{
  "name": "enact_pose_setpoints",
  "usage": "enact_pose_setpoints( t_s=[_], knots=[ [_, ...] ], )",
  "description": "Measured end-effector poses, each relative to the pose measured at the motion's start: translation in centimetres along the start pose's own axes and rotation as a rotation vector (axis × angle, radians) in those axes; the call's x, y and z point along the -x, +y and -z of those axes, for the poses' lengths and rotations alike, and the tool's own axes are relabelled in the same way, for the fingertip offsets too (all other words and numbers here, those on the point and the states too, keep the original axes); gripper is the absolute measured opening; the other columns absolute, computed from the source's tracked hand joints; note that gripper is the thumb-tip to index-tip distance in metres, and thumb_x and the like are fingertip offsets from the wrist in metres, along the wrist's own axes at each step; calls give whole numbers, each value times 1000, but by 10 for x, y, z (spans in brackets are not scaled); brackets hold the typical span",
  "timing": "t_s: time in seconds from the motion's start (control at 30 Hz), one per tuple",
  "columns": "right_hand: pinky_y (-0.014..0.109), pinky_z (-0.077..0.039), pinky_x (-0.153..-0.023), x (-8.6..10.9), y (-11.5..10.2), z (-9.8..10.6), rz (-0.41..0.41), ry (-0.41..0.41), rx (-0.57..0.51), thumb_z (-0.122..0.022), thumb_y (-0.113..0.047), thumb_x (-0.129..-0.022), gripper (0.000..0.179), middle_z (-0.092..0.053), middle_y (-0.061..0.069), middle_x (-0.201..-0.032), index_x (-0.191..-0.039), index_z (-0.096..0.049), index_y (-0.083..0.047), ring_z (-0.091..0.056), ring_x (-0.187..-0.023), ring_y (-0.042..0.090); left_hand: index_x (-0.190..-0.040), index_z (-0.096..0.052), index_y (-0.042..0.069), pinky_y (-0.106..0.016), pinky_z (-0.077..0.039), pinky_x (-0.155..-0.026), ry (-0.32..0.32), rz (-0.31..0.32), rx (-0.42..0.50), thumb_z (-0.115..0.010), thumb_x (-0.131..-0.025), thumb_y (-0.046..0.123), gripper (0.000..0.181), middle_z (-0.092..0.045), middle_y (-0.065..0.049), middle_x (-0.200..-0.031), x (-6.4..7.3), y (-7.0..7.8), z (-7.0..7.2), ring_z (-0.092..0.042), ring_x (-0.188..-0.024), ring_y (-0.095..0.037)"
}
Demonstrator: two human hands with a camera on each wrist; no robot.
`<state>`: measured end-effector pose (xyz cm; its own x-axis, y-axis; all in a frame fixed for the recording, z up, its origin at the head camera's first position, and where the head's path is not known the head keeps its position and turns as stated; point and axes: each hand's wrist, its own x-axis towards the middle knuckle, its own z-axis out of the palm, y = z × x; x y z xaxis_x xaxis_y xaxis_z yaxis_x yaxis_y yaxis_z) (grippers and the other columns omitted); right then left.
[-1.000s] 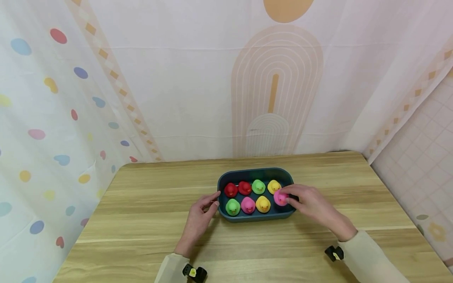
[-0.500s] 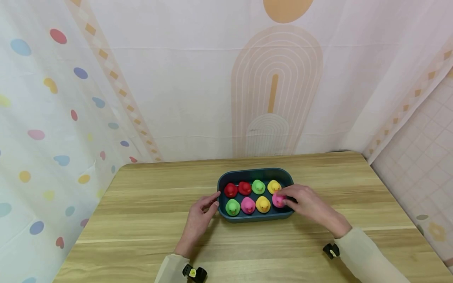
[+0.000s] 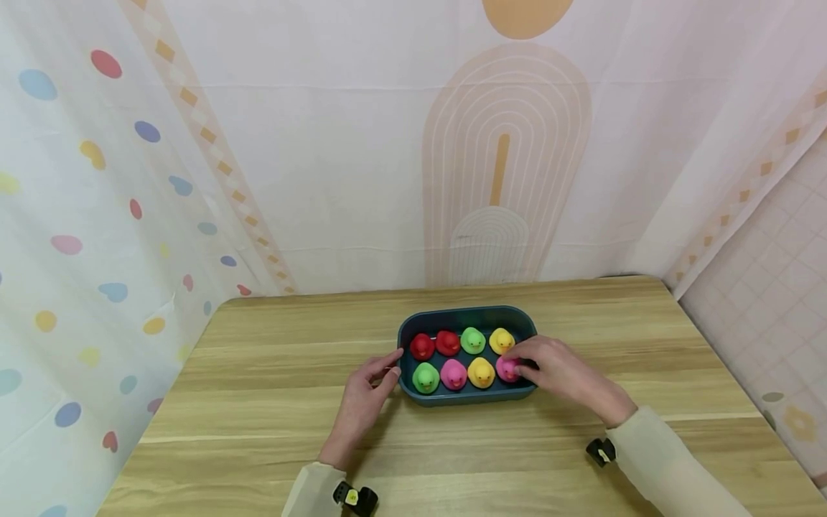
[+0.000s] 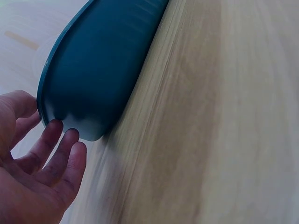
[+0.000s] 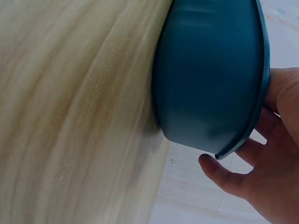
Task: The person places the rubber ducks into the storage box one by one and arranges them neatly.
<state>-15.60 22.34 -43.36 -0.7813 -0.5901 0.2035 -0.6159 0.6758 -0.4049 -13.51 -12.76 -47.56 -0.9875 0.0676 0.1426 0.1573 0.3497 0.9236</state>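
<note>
A dark teal tray (image 3: 466,400) with rounded ends sits on the table, bearing two rows of small rubber ducks. My right hand (image 3: 565,373) reaches over the tray's right end and pinches a pink rubber duck (image 3: 507,369) at the front right corner. In the right wrist view the tray wall hides that duck, and the right hand (image 5: 275,154) shows at the rim. My left hand (image 3: 363,395) rests with loosely bent fingers against the tray's left end. Its fingertips (image 4: 55,127) touch the outer wall in the left wrist view.
Behind the pinched duck sits a yellow duck (image 3: 502,340). Other ducks are red (image 3: 423,347), green (image 3: 426,378), pink (image 3: 454,374) and yellow (image 3: 481,373). The wooden table (image 3: 258,402) ends at a patterned curtain (image 3: 349,179) behind.
My right hand has moved slightly left and down with the pink duck, which now sits lower in the front right corner of the tray. The left hand has stayed put.
</note>
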Motion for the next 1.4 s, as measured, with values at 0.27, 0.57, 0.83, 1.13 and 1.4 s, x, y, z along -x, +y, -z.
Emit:
enact_pose_setpoints(
  t_s=[0.27, 0.57, 0.83, 1.13, 1.4],
  knots=[
    [51, -54, -96, -2, -4, 1, -31, -41, 25, -77, -6, -93, 19, -76, 4, -112, -112, -79, -8, -68, -108, 27, -135, -71, 12, -23, -54, -88, -8, 4, -6, -65, -103, 11, 33, -69, -11, -122, 1, 1, 0, -64, -108, -20],
    [51, -53, -97, -5, -6, 2, -96, -90, 10, -77, -7, -93, 20, -76, 3, -111, -113, -79, -9, -67, -108, 26, -135, -70, 9, -23, -55, -87, -14, -4, 4, -65, -103, 10, 33, -69, -11, -121, 2, 2, 1, -65, -107, -21],
    [52, -53, -99, -1, -5, 2, -75, -61, -34, -73, -6, -96, 20, -74, 7, -117, -116, -77, -7, -67, -113, 29, -135, -70, 9, -23, -55, -87, -12, -2, 0, -65, -103, 10, 33, -69, -13, -121, 3, 1, 1, -66, -106, -20],
    [58, -48, -104, 12, -8, 5, -135, 86, -126, -64, -10, -103, 28, -70, 11, -130, -129, -71, -3, -62, -125, 36, -136, -69, 7, -25, -56, -90, -6, -27, -25, -64, -103, 11, 33, -67, -13, -124, 3, 1, 1, -64, -110, -22],
    [59, -48, -103, 17, -14, 4, -145, 272, -117, -64, -15, -104, 32, -66, 18, -135, -133, -68, -1, -59, -128, 41, -128, -73, 3, -34, -60, -86, 60, -135, -130, -66, -100, 3, 29, -61, -12, -122, 3, 7, 4, -68, -102, -26]
  ],
)
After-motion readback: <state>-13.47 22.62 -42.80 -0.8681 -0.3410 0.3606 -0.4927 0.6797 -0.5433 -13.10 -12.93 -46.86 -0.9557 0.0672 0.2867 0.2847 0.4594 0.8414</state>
